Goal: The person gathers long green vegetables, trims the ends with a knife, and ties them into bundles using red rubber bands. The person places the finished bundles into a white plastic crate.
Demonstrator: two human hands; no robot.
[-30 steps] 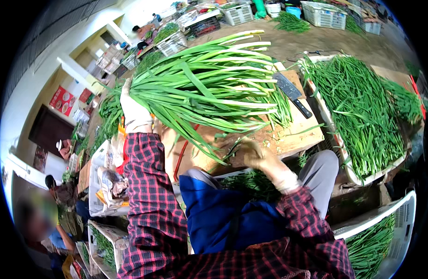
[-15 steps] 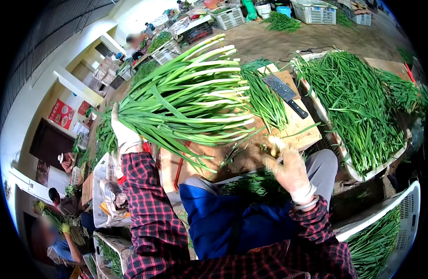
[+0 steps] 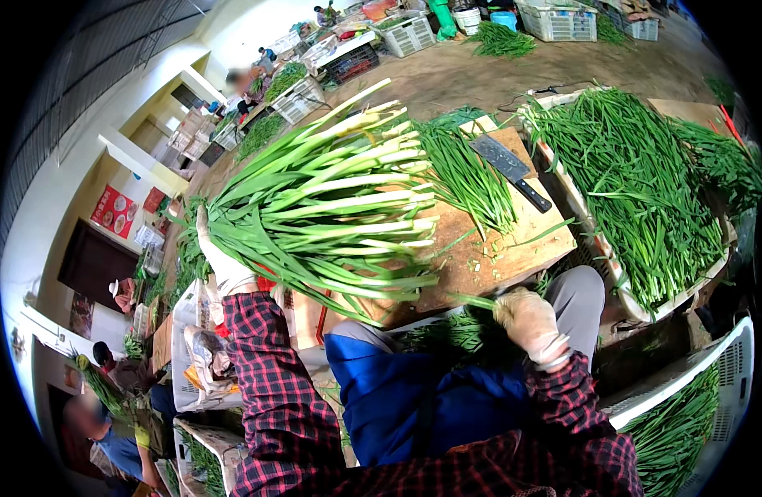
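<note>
Above the left half of the wooden surface (image 3: 521, 248), a big bunch of green stalks (image 3: 323, 203) is held up by the left hand (image 3: 223, 263), which is covered by a white glove. The leafy end is gripped by the left fingers, though most of them are hidden by leaves, and the pale ends are pointed to the right, spread like a fan. Whether the wood is touched by the lowest leaves cannot be told. By the near edge of the surface, toward its right corner, the gloved right hand (image 3: 527, 321) is held low, with its fingers curled closed on a thin green strip (image 3: 472, 300). Near the far right corner, a knife (image 3: 509, 170) with a black handle is laid flat, its handle turned to the right edge. Just left of the knife, a small pile of loose greens (image 3: 468, 178) is spread on the wood, and little cut bits (image 3: 480, 263) are scattered nearer the front. Beyond the right edge, a long white box (image 3: 581, 207) is filled with more greens (image 3: 646, 199). Below the near edge, the lap is covered by a blue apron (image 3: 422, 398).
</note>
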